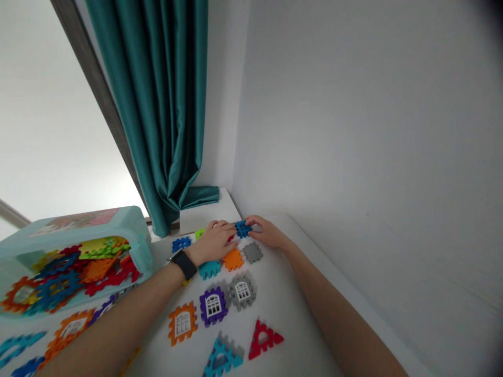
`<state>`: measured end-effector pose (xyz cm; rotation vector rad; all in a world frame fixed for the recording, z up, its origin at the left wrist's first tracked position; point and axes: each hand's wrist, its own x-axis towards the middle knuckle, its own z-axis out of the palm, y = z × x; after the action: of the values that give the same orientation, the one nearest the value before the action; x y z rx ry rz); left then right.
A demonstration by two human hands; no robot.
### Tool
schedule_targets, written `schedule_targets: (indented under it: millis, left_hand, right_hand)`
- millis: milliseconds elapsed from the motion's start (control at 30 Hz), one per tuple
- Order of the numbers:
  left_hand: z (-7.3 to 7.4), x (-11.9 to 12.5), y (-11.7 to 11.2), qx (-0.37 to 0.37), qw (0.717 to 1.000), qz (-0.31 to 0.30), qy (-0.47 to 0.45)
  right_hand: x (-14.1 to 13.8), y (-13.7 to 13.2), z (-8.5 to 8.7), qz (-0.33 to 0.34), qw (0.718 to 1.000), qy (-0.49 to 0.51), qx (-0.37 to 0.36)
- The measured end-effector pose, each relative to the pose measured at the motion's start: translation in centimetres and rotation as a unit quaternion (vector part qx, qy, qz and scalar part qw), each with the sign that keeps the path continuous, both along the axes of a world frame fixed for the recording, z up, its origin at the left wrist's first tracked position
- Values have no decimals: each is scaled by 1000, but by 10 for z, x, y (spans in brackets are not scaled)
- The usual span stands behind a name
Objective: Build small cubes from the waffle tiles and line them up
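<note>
Both my hands meet at the far end of a white table. My left hand, with a black watch on its wrist, is curled over pieces there, and its fingertips touch a blue interlocking tile. My right hand pinches the same blue tile from the right. An orange tile, a grey tile and a teal tile lie flat just below the hands. A green tile and another blue tile lie to the left of my left hand.
Window tiles in orange, purple and grey lie nearer me, with a teal triangle and a red triangle. A pale teal box full of tiles lies on its side at left. A teal curtain and the wall close the corner.
</note>
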<state>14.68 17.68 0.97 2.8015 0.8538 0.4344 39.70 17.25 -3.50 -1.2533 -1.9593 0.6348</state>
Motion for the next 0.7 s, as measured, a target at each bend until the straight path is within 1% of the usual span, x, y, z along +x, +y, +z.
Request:
schedule_targets:
  millis: [200, 367, 533, 700]
  left_hand:
    - [1, -5, -3, 14, 1000, 19, 5]
    - [6, -10, -10, 25, 999, 26, 5]
    - [13, -15, -19, 31, 998, 42, 26]
    - [18, -26, -30, 51, 996, 73, 27]
  right_hand:
    - [0, -2, 3, -15, 1000, 2, 1]
    - [-7, -5, 8, -24, 1000, -3, 14]
    - [-18, -11, 11, -28, 999, -10, 44]
    - [-28, -24, 21, -20, 996, -22, 89]
